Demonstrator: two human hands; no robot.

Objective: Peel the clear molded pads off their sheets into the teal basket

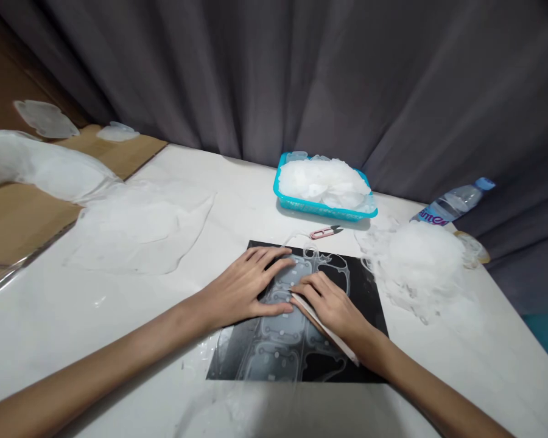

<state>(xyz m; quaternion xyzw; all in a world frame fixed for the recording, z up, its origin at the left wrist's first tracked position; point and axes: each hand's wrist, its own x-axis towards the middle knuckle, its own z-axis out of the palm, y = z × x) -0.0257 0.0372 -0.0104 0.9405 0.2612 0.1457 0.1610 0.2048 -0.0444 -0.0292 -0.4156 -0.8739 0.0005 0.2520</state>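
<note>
Here's the delicate bit: the slim tool (324, 328) has its tip down near the middle of the black mat (360, 289), right on the clear moulded sheet (281, 328), and the left hand's (252, 283) thumb and forefinger bracket that very spot. If the tip is sharp, and it's too small to tell, one skid on slick plastic could reach a finger. The sheet itself could creep too, since only pressing fingers appear to pin it, and its near end overhangs the mat's near edge. Watch that thin curled strip (348, 277) on the mat's far right part; a passing knuckle might snag it and tug everything askew.

Now the pose! Left hand comes in from the mat's left side, palm down, fingers spread apart, nothing gripped, thumb stretched out flat. Right hand (335, 307) sits over the mat's right half, fingers closed together around the tool pen-style, its shaft slanting back toward the wrist and the mat's near right corner. Beyond the mat's far edge lie pink-handled snips (324, 233); off its right edge, a heap of clear scrap (429, 258).
</note>
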